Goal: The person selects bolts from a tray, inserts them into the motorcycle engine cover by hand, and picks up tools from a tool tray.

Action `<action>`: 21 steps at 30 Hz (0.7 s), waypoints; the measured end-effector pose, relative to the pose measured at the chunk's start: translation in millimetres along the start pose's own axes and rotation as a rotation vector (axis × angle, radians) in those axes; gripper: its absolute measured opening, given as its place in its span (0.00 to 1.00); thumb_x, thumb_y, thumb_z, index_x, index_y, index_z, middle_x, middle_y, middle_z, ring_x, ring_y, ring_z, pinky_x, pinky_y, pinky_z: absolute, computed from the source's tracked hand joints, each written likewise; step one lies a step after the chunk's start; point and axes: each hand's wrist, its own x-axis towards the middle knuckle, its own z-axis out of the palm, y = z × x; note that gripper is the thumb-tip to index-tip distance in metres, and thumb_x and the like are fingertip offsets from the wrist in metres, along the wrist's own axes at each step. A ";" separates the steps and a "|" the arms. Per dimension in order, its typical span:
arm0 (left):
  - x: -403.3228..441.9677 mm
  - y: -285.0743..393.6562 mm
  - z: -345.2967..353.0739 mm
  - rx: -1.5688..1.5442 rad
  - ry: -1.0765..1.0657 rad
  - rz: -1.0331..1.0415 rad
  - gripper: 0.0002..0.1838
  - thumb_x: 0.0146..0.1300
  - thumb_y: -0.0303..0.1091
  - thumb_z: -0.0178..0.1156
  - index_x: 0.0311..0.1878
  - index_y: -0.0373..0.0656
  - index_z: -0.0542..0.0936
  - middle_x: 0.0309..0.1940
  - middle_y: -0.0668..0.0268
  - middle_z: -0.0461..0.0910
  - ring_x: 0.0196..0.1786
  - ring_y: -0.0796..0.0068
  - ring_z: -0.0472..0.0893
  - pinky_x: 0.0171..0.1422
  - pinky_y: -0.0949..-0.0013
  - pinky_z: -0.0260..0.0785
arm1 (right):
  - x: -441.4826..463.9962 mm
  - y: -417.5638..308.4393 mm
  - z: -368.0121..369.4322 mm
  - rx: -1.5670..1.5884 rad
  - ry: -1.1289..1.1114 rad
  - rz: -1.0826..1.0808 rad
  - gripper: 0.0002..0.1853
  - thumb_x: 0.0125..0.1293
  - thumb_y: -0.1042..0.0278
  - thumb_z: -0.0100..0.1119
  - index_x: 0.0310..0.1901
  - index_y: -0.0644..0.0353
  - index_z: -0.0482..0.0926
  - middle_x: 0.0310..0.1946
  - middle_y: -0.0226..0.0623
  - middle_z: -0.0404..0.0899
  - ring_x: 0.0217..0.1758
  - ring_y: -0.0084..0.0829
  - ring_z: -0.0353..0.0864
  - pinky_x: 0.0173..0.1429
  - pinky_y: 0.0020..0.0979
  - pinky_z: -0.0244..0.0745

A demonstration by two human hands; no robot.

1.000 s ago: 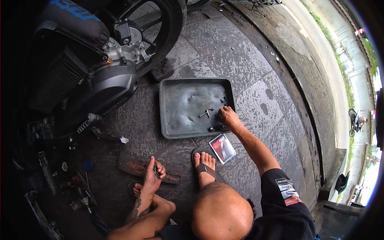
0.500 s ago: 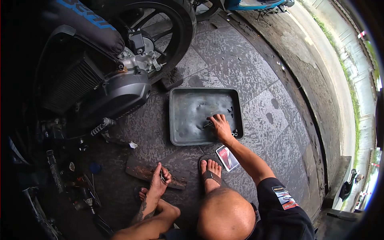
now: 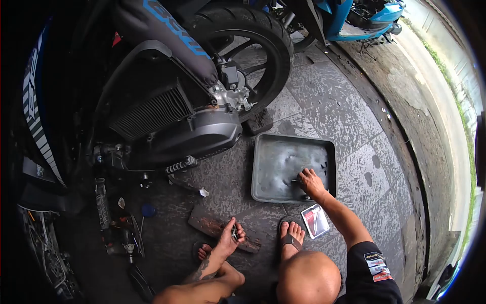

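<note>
Left hand (image 3: 232, 237): curled, grasping small metal pieces (image 3: 234, 232); exact type unclear. Wood block (image 3: 217, 227) on the floor just beyond it. Right hand (image 3: 312, 184): over the tray (image 3: 263, 172), fingers bunched at a small metal part (image 3: 295, 180); can't tell how firmly it's gripped. Tray is dark, shallow, rectangular; a few small black pieces (image 3: 324, 166) lie inside, beyond the right hand near the side wall. Flat packet (image 3: 315, 221) outside the tray, on the near side of the right hand: red and white print, unreadable.

Labels, near to far: sleeve patches (image 3: 378, 267) on the right arm, text too small. Past the left hand, engine cover (image 3: 202, 133). Farther, dark padded sleeve (image 3: 179, 38) with big blue letters, looks like "BeAT". Blue scooter (image 3: 362, 25) farthest, beyond the tray.
</note>
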 end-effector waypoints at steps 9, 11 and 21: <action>-0.4 1.1 2.1 0.033 -0.014 -0.008 0.20 0.70 0.50 0.47 0.27 0.46 0.71 0.19 0.70 0.68 0.26 0.74 0.70 0.26 0.74 0.61 | 7.6 -4.8 -4.4 0.074 -0.094 0.014 0.12 0.58 0.65 0.56 0.43 0.57 0.70 0.43 0.40 0.71 0.47 0.43 0.77 0.45 0.41 0.77; -2.0 1.5 3.7 0.015 -0.025 -0.001 0.19 0.70 0.50 0.47 0.28 0.46 0.71 0.20 0.70 0.68 0.26 0.75 0.70 0.26 0.73 0.61 | 8.7 -0.3 5.5 0.056 -0.076 0.045 0.11 0.60 0.66 0.54 0.42 0.58 0.69 0.43 0.43 0.71 0.46 0.44 0.77 0.45 0.42 0.77; 3.9 0.1 1.7 0.035 0.036 -0.008 0.20 0.70 0.50 0.48 0.27 0.46 0.69 0.21 0.69 0.67 0.26 0.74 0.67 0.27 0.73 0.60 | 28.0 -17.6 12.8 0.029 -0.105 0.201 0.10 0.62 0.75 0.44 0.46 0.59 0.66 0.39 0.49 0.74 0.41 0.50 0.80 0.42 0.45 0.77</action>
